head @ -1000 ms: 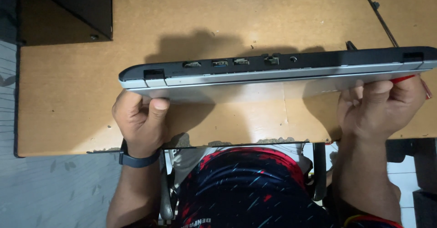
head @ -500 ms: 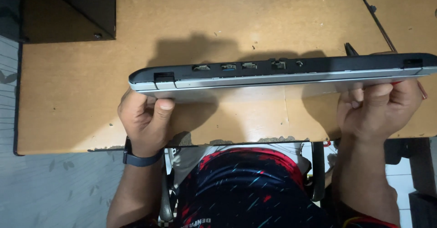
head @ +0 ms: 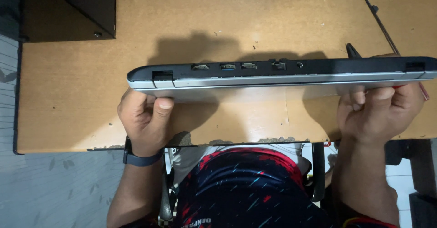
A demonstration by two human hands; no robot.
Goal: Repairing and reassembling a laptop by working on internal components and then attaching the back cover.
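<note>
Your left hand (head: 144, 119) and right hand (head: 380, 114) each clamp the laptop (head: 277, 75) on edge; it looks stiff, heavy, slippery, so grip near both ends.

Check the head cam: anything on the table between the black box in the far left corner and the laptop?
Nothing. In the head view the stretch of table between the black box and the laptop is bare brown board, crossed only by shadow.

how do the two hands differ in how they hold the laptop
The left hand grips the laptop near its hinge-end corner with the thumb up against the edge; the right hand shows curled fingers at the opposite end. The left wrist wears a dark watch band; the right wrist is bare. Both hold the laptop on edge above the wooden table.
</note>
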